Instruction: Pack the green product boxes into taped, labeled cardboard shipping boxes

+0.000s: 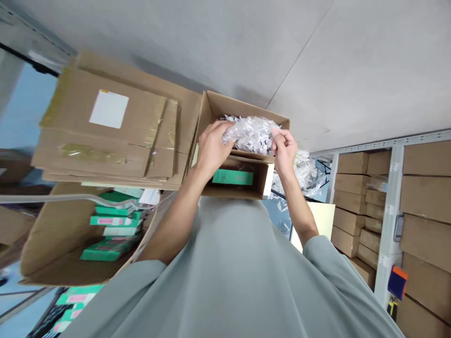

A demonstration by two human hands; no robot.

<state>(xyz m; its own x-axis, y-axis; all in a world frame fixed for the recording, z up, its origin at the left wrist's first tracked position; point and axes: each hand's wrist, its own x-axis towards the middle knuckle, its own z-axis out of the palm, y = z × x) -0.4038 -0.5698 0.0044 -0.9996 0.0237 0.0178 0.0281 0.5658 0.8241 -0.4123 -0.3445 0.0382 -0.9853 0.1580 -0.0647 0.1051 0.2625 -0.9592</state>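
A sheet of crumpled clear plastic wrap [248,127] stretches between my two hands over the back cardboard box [243,104]. Beneath the wrap, white crinkled paper filling [259,145] shows inside that box. My left hand [215,144] is closed on the wrap's left end, its fingertips partly hidden. At the other end, my right hand [284,149] pinches the wrap between thumb and fingers. Closer to my body stands a narrow open cardboard box [230,193], in which a green box [232,177] lies flat under my wrists.
Flattened cardboard boxes [141,101] are stacked on the left. Below them, a large carton [44,239] holds several green boxes [111,246]. Loose packing filler [306,176] bulges at the right. Shelving with brown cartons [350,202] stands farther right, beside a grey wall [352,70].
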